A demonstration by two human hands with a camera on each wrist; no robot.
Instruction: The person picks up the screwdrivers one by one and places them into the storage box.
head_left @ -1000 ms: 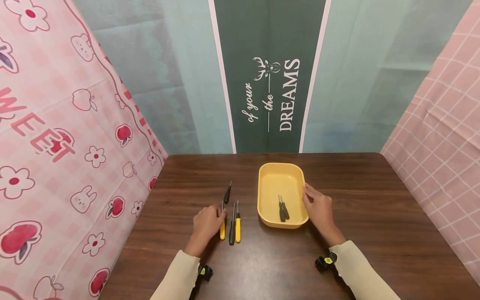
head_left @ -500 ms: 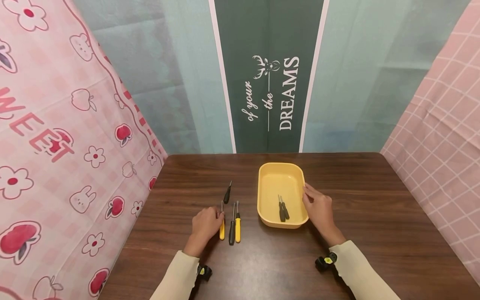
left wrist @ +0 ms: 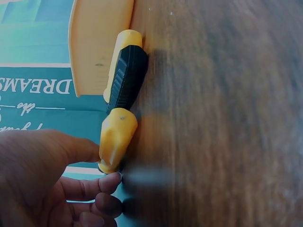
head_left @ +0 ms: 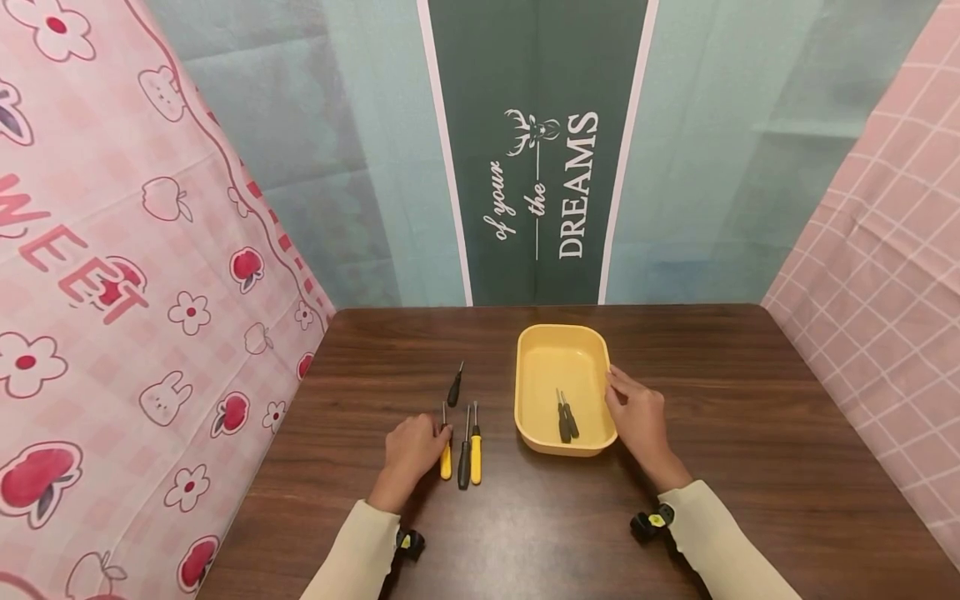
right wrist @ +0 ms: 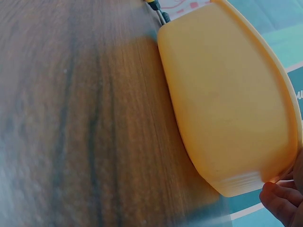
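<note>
My left hand [head_left: 415, 450] pinches a yellow-handled screwdriver [head_left: 446, 465] on the table; the left wrist view shows thumb and fingertips at its yellow handle [left wrist: 116, 135]. Just right of it lie a black-handled screwdriver [head_left: 464, 465] and another yellow-handled screwdriver [head_left: 476, 458], side by side. A small black screwdriver [head_left: 454, 388] lies farther back. My right hand [head_left: 637, 417] grips the right rim of a yellow tray [head_left: 528, 358], fingertips against its outer wall in the right wrist view; the thumb is hidden there. Inside the tray rest two small dark screwdrivers [head_left: 565, 421].
The brown wood-grain table [head_left: 720, 400] ends at a green printed cloth [head_left: 536, 283] behind. Pink patterned cloths hang at both sides. A small black camera is strapped to each wrist.
The left hand and the yellow-handled screwdriver at its fingers shift very slightly. The right hand and the tray stay in place.
</note>
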